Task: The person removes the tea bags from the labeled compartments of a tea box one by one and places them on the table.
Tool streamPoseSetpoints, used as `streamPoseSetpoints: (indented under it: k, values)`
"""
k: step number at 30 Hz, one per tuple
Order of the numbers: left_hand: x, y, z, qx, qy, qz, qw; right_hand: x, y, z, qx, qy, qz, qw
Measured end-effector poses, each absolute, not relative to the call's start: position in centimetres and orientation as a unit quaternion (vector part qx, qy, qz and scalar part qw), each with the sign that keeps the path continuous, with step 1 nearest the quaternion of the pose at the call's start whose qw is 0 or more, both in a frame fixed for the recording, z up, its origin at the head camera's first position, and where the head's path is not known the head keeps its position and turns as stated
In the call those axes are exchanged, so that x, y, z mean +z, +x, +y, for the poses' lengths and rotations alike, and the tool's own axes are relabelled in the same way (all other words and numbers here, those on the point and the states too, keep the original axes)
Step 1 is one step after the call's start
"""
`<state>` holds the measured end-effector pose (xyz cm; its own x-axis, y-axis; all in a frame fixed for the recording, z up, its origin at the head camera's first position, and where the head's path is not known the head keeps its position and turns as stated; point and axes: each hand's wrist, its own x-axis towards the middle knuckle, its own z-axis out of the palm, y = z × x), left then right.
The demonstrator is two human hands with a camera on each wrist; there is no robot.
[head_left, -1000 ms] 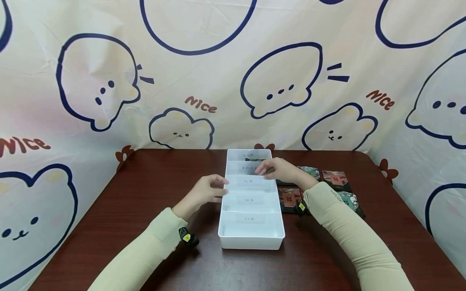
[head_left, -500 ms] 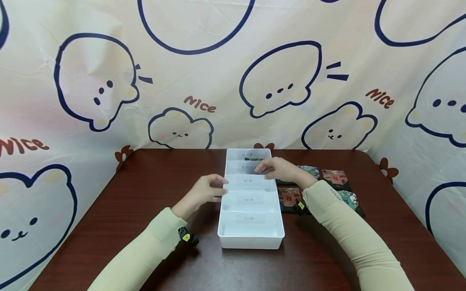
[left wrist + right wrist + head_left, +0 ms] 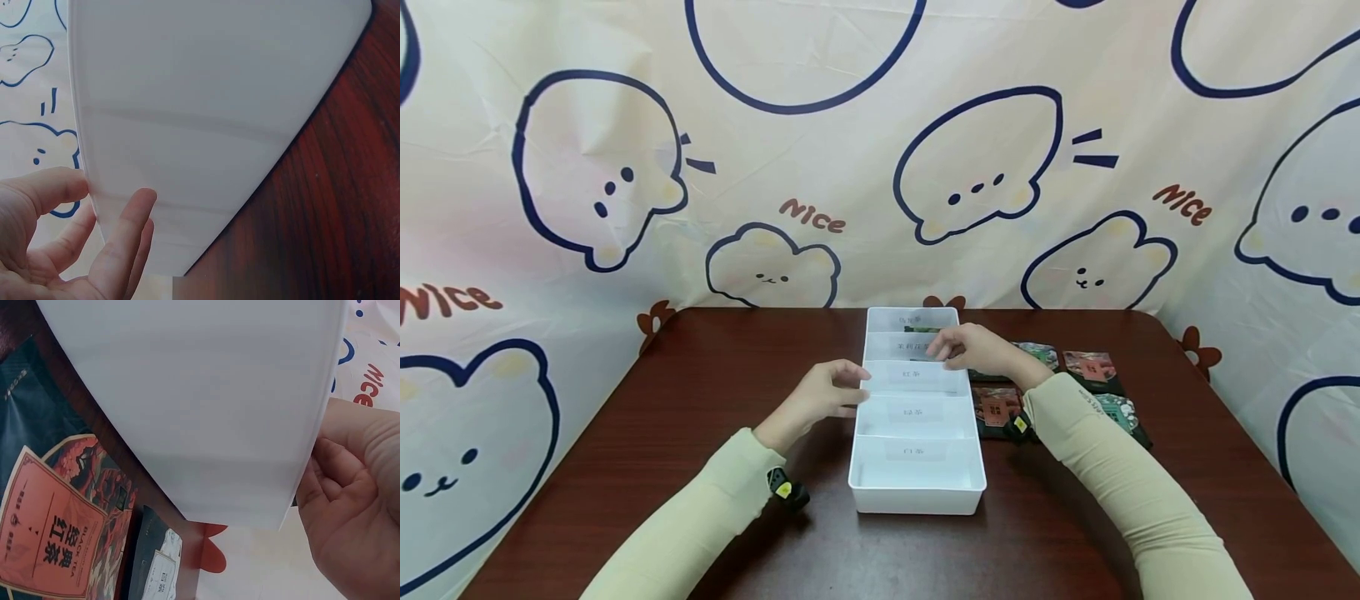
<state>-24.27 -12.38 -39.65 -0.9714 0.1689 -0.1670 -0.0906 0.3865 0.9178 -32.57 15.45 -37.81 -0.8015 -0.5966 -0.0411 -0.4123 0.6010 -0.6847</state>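
Note:
A long white divided box stands lengthwise on the table, with a label in each compartment. My left hand is at its left side; in the left wrist view its fingertips touch the rim and one finger lies along the outer wall. My right hand reaches over the right rim into the second compartment from the back, fingers bent down. A thin dark edge shows beneath those fingers. In the right wrist view the box wall hides the fingertips, so whether they pinch anything is unclear. A green and dark packet shows in the rearmost compartment.
Several dark tea pouches lie right of the box: one with a red label reading black tea, another red-labelled pouch, a green one and one partly behind the right hand. A patterned cloth hangs behind the brown table.
Both hands and the box stay almost where they were. The right fingers shift very slightly, and a thin dark edge now shows below them in the second compartment from the back.

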Motion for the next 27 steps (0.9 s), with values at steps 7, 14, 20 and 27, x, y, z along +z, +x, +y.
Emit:
streamPoseSetpoints:
  k: [7, 14, 20, 27]
  values:
    - [-39.5, -24.2, -12.4, 0.556, 0.020, 0.823, 0.117, -37.8, -32.6, 15.7, -0.388, -0.283, 0.870, 0.112]
    - [-39.6, -24.2, -12.4, 0.557, 0.026, 0.822, 0.117, -37.4, -32.1, 15.9, -0.442, -0.267, 0.853, 0.078]
    - [-39.8, -24.3, -12.4, 0.553, 0.026, 0.825, 0.115, -36.2, -31.6, 16.2, -0.505, -0.241, 0.829, 0.003]
    - [-39.7, -24.1, -12.3, 0.555, 0.023, 0.824, 0.111, -34.5, -30.7, 16.9, -0.551, -0.220, 0.803, -0.059]
